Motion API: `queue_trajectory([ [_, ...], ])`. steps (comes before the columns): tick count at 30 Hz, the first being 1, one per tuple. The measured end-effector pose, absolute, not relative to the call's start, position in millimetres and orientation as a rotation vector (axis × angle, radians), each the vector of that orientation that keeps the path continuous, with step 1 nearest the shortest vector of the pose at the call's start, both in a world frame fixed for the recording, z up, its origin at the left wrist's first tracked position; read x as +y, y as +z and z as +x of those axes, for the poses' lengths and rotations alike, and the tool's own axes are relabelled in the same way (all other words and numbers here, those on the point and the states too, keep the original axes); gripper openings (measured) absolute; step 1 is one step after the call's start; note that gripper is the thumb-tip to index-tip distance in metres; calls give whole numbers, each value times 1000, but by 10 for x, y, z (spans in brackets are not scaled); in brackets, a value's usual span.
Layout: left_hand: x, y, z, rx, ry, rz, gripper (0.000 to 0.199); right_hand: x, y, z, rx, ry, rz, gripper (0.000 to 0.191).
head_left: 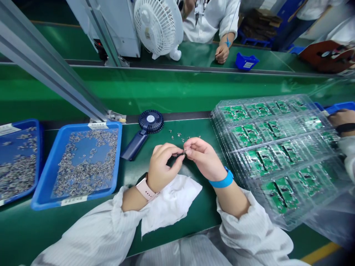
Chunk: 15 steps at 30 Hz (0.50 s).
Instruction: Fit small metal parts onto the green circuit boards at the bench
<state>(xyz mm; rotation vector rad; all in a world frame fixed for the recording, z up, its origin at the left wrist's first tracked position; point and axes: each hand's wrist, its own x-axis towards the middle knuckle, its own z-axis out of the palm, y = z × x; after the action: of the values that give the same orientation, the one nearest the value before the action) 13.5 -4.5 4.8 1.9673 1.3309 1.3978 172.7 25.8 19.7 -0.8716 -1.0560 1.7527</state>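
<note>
My left hand (165, 164) pinches a small dark piece, its thumb and index finger closed around it. My right hand (202, 157) meets it at the fingertips, pinching a tiny metal part (184, 152) against the dark piece; the fingers hide most of both. Several small metal parts (179, 135) lie loose on the green table just beyond my hands. Under my wrists a crumpled white cloth (172, 207) is spread. To the left, a blue tray (36, 201) holds many small metal parts.
A dark handheld fan (151, 121) lies beyond my left hand. Stacked clear trays (235, 155) with green circuit boards stand at right. Another blue tray (40, 155) is far left. A metal post (55, 62) slants overhead. Across sits a person near a white fan (158, 27); another person's hand (342, 118) is at right.
</note>
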Motion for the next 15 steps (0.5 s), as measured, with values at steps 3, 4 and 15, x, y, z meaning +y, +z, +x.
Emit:
queue_trajectory([
  [3,-42,54,137,1341,1409,1958,9,259,190,1734,-1071,1741,-857,17],
  [4,-42,54,139,1347,1410,1953,9,261,189,1739,-1079,1731,-864,17],
  [15,-61,49,151,1480,1399,2036,11,222,305,1767,-1692,1110,-1114,12],
])
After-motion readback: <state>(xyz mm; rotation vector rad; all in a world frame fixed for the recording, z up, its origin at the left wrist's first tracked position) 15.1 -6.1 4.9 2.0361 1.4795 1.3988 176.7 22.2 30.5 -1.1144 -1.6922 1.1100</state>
